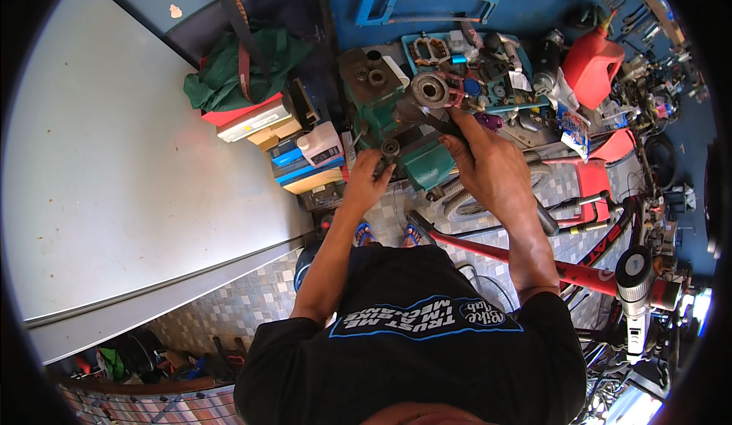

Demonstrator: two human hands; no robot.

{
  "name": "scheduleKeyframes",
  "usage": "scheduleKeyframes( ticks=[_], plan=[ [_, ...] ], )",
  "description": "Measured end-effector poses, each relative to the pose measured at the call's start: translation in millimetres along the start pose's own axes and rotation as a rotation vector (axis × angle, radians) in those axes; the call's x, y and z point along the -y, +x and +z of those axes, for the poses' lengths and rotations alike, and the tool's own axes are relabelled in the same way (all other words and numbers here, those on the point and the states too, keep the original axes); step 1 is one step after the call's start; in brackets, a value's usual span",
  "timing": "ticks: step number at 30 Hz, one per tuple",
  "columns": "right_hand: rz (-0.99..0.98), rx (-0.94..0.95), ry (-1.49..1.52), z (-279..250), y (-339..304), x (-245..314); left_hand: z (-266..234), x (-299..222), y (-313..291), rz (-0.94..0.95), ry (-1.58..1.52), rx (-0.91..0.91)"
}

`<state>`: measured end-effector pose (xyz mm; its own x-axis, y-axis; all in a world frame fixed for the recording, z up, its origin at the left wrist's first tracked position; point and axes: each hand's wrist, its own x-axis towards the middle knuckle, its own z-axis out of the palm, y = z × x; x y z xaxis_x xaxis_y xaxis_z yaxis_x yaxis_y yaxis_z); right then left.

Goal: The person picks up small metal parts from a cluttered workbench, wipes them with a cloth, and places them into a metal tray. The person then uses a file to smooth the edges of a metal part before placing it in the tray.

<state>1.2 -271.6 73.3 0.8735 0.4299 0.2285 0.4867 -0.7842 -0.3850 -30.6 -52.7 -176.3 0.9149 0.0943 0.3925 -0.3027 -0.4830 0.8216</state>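
Head view: close work at a green vise [428, 167].
Left hand [368, 183] closes its fingers around a small ringed metal cylinder [390, 149] at the vise's near side; whether cylinder and vise touch, I cannot tell. Right hand [492, 162] grips a dark-handled tool [441, 123] above the vise, fingers wrapped round the handle. A blue hacksaw [374, 4] hangs beyond.

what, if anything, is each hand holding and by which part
Left hand: a small round metal part, pinched low on its side. Right hand: a dark-handled tool, by its handle.
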Motion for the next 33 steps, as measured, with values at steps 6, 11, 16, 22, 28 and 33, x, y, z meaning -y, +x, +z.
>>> scheduleKeyframes(
  ticks=[6,11,16,22,28,33],
  plan=[
    [0.027,-0.052,0.168,16.7,-4.2,-8.3,-18.3,-23.1,9.0,0.001,0.195,0.086],
    [0.167,-0.047,0.370,21.0,2.8,-8.8,-30.0,-37.5,13.4,-0.050,0.188,0.115],
    [0.178,-0.098,0.415,33.3,-1.2,-20.8,-41.0,-31.8,12.0,-0.155,0.138,0.207],
    [0.243,-0.162,0.471,39.0,-6.4,-40.3,-30.2,-0.4,-0.7,-0.195,0.096,0.214],
    [0.331,-0.200,0.443,41.1,-17.8,-60.3,-3.5,30.3,-2.9,-0.239,-0.036,0.121],
    [0.400,-0.200,0.441,40.4,-30.4,-71.4,-7.5,22.4,-3.3,-0.392,-0.123,0.084]
  ],
)
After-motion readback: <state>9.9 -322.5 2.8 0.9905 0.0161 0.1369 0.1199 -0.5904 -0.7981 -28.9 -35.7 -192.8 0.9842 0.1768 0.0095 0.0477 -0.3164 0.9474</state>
